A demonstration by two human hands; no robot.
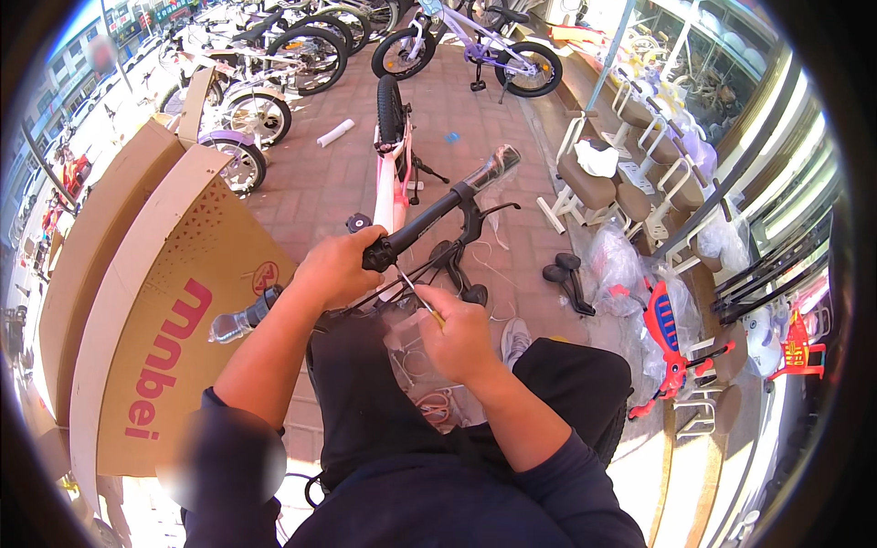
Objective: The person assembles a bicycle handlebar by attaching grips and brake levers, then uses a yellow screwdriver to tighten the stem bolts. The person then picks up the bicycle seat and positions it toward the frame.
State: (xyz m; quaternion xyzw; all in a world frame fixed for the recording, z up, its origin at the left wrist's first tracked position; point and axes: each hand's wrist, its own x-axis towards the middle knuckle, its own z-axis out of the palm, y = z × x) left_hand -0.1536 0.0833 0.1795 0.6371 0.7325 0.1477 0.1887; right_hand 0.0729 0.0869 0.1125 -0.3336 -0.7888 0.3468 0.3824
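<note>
A pink and white bicycle [385,196] stands in front of me, its black-tyred wheel pointing away. Its black handlebar [425,219] runs slantwise, with clear plastic over the grip ends and a brake lever below the far right one. My left hand [340,267] is closed round the handlebar's middle, by the clamp. Just to the right, my right hand [459,336] is closed on a screwdriver [407,280] with a thin metal shaft and a bit of yellow handle showing. The shaft points up at the clamp; whether it touches a screw I cannot tell. Black cables hang beneath.
A large open cardboard box [196,310] stands close on my left. Black loose parts [568,279], clear plastic wrapping [614,260] and a red and blue toy-like frame [665,333] lie to the right, near child seats [589,178]. Parked bicycles [306,59] line the back.
</note>
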